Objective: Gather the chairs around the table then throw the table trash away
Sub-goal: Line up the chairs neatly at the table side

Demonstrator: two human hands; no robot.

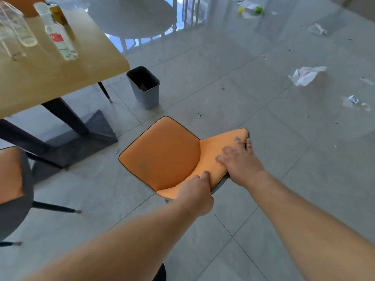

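While we look down from the head camera, we see both bare hands on the backrest of an orange chair (162, 153) that stands on the grey tiled floor (263, 230), a little apart from the wooden table (67, 78) at the upper left. Our left hand (195, 196) is curled over the backrest's near end, thumb on the orange front and fingers wrapped behind, so it grips the edge. Our right hand (240, 159) lies farther along the backrest with its fingers spread across the orange padding and the thumb hooked over the dark rear edge, holding the top. The seat faces the table's dark base. A second orange chair (12, 179) shows at the left edge, partly cut off, close by the table. On the tabletop stand a clear bottle with a red label (60, 40), an amber bottle (57, 14) behind it and a clear glass container (16, 27) at the far left. A grey trash bin (145, 87) sits on the floor just beside the table's corner. Crumpled paper (306, 75) and smaller scraps lie scattered over the floor to the right.
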